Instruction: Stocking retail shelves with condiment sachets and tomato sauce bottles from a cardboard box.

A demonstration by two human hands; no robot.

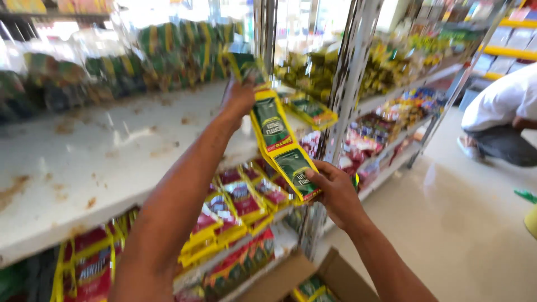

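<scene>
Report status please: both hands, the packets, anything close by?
Left hand grips top of green-yellow packet strip. Right hand holds its bottom end. White shelf directly behind; open cardboard box below.

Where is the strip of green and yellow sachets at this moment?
In the head view, the sachet strip hangs mid-frame between the left hand above and the right hand below, before the white shelf.

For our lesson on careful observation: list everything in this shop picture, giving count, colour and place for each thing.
sachet strip: one, green and yellow, held between both hands
white shelf: one, stained, left
green packets: many, back of that shelf
red and yellow packets: many, shelf below
cardboard box: one, brown, floor
crouching person: one, white top, far right
left hand: grips strip's top
right hand: grips strip's bottom
</scene>
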